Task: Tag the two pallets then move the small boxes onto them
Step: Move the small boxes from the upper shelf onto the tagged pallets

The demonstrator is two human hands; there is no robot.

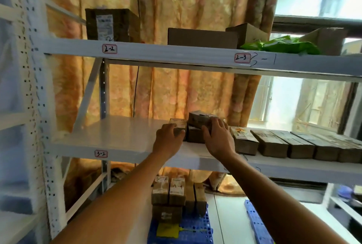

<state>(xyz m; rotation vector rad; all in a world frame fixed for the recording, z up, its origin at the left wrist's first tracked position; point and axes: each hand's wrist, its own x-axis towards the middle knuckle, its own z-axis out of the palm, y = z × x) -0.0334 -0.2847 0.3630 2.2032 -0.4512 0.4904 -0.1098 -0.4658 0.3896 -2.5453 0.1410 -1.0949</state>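
Mid-task, by my read. Left blue pallet [197, 230] at 6 o'clock already carries a yellow tag [168, 229] on its near edge and a stack of small boxes [177, 196]; I count about five there, four upright on top and one lying under them, more may be hidden. Second blue pallet [258, 224] at 5 o'clock shows only as a strip beside the right forearm; no tag and no boxes visible on it, rest is cut off. So tagging looks done for one pallet at least, cannot tell for the other.

Now: both hands are up on the middle shelf [121, 138], marked 3-2. Left hand [170, 139] sits curled with its fingers closed around the left end of a small cluster of boxes [197, 128] at centre. Right hand [219, 138] is spread, fingers laid over the cluster's right side and top. The cluster looks like three boxes, one on top of two; count is unsure. Looks like a two-hand squeeze to lift the lot, not yet clear of the shelf.

Still to move: row of boxes [284, 145] at 3 o'clock on the same shelf, about five or six, the far ones blur together. Left half of the shelf is bare.

Upper shelf [176, 53], labels 2-2 and 2-3: four bigger cartons and one green bag [282, 46]. Probably not part of the job.
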